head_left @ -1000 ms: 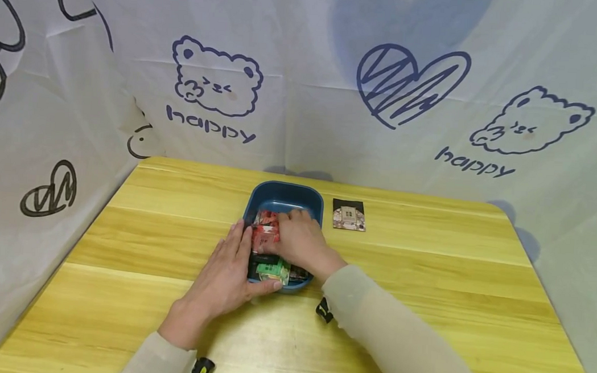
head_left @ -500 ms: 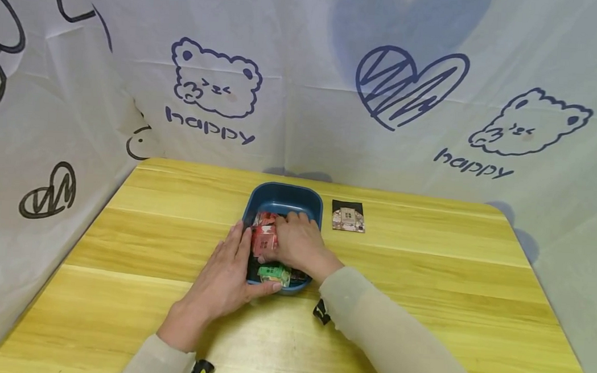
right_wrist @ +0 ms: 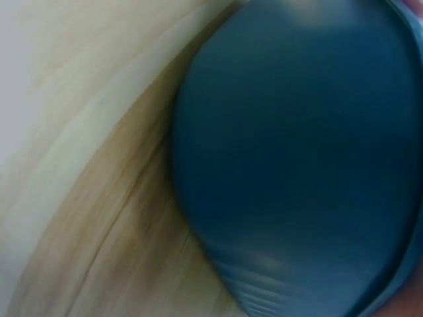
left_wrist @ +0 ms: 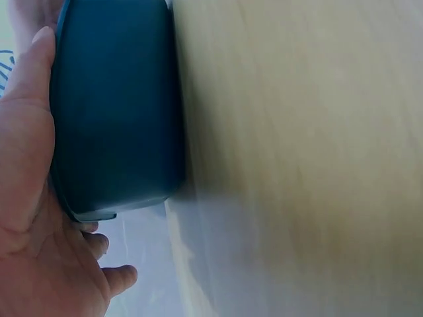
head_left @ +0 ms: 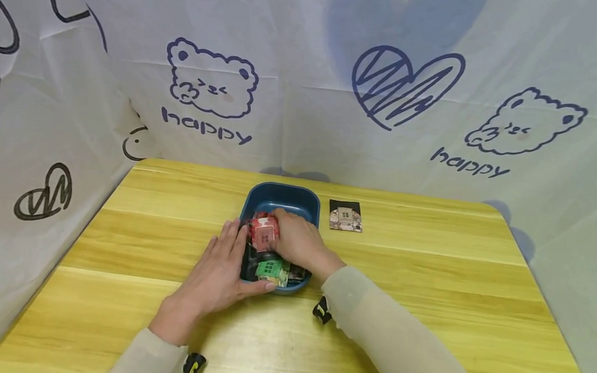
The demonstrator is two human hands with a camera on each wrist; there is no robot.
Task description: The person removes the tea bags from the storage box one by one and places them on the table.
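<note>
A deep blue plastic bin [head_left: 284, 193] stands on the table with several small printed sachets inside. My left hand [head_left: 210, 281] steadies it, straight fingers along the left rim and thumb at the near rim; the left wrist view shows that palm beside the bin's outer wall [left_wrist: 119, 105]. Reaching in from the right, my right hand [head_left: 300, 241] grips a red sachet [head_left: 265, 234] at its right edge. A green sachet [head_left: 271, 270] lies at the near end, beside darker ones. The bin's side [right_wrist: 297, 145] fills the right wrist view and hides the right fingers.
Right of the bin, a black sachet with a floral print [head_left: 345, 217] lies flat on the wooden table [head_left: 426, 285]. A white cloth with drawings [head_left: 303, 107] hangs behind and along both sides. Black straps [head_left: 323, 310] show at the wrists.
The red sachet has shifted and tilted up in my right hand, showing more of its front. The right fingers have drawn back slightly. My left hand keeps its place on the bin.
</note>
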